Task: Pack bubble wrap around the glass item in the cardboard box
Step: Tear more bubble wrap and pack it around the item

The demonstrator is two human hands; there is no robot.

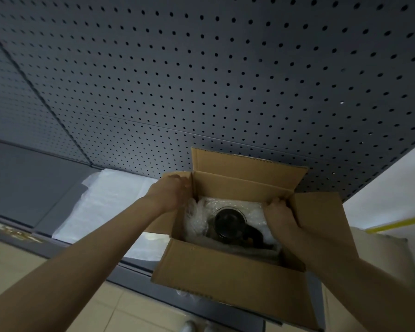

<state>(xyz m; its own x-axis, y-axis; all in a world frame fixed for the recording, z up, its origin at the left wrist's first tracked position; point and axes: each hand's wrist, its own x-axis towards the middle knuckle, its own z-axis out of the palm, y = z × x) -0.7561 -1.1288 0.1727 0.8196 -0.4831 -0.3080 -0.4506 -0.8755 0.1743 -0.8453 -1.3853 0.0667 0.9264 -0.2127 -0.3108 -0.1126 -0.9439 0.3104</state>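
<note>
An open cardboard box [223,271] stands on a grey shelf, its flaps spread outward. Inside it a dark round glass item [229,221] sits with clear bubble wrap [201,212] packed around it. My left hand [170,192] is at the box's left wall, fingers curled over the left flap's upper edge. My right hand [279,215] is at the right wall, fingers bent over the fold of the right flap. The lower part of the glass item is hidden by the box's near wall.
A stack of white sheets [106,204] lies on the grey shelf [22,183] left of the box. A grey pegboard panel [201,80] rises behind. Beige floor tiles [94,305] lie below the shelf edge. A white wall with a yellow strip [398,224] is at the right.
</note>
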